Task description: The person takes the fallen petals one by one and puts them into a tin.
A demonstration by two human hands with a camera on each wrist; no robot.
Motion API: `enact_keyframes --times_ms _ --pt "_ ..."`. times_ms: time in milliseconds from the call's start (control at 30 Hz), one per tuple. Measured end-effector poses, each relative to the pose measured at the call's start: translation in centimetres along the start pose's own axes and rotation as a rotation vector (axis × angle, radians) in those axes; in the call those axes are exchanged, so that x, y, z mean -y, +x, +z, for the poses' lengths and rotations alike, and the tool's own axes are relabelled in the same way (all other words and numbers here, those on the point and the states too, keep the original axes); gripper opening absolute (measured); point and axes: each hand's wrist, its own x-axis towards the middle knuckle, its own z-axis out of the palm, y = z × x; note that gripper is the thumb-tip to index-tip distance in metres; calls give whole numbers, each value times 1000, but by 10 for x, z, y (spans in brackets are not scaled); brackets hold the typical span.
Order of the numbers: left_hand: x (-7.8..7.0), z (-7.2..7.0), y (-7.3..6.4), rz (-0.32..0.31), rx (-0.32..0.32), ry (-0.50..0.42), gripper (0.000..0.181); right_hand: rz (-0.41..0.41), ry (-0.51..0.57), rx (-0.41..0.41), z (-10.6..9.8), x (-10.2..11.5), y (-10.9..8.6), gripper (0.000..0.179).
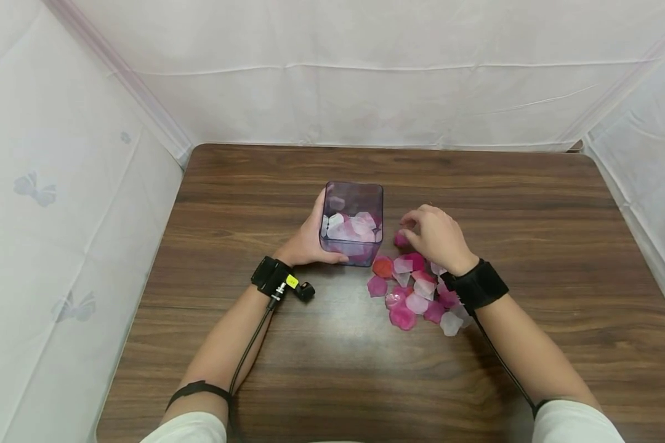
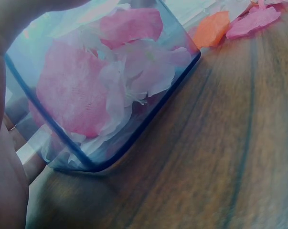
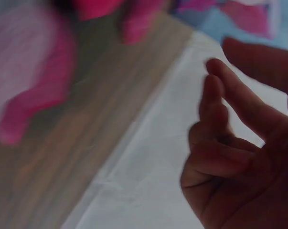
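A clear purple-tinted plastic box [image 1: 370, 252] stands left of the petal pile, with pale and pink artificial petals [image 1: 351, 229] inside. My left hand [image 1: 306, 241] grips it from the left side, the thumb across its near face. Through the wall in the left wrist view, pink and white petals [image 2: 74, 90] press together. My right hand [image 1: 440, 237] hovers just right of the box, beside a magenta petal [image 1: 401, 239]. In the right wrist view, the thumb and index finger of the right hand [image 3: 239, 148] are apart, the other fingers loosely bent, with nothing visible between them.
Loose pink, red and white petals [image 1: 403, 317] lie scattered on the brown wooden table [image 1: 321, 381], below the right hand and near the box. White cloth [image 1: 366, 104] hangs behind the table and along both sides. Black straps with cables circle both wrists.
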Motion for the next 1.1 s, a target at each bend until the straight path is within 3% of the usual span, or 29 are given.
enact_keyframes --times_ms 133,233,533,733,867,1100 --pt "0 1 0 9 1 7 134 21 -62 119 7 -12 0 23" --pt "-1 1 0 14 -2 5 134 37 -76 156 11 -15 0 21" --pt "-2 1 0 7 -4 21 134 84 -65 161 17 -13 -4 6" --pt "-2 1 0 2 1 9 133 74 -55 147 13 -10 -9 5" --pt "-2 0 -1 6 5 2 133 56 -24 49 1 -4 -11 9" --pt "-3 -1 -4 1 1 -10 133 25 95 -265 -22 21 -16 8"
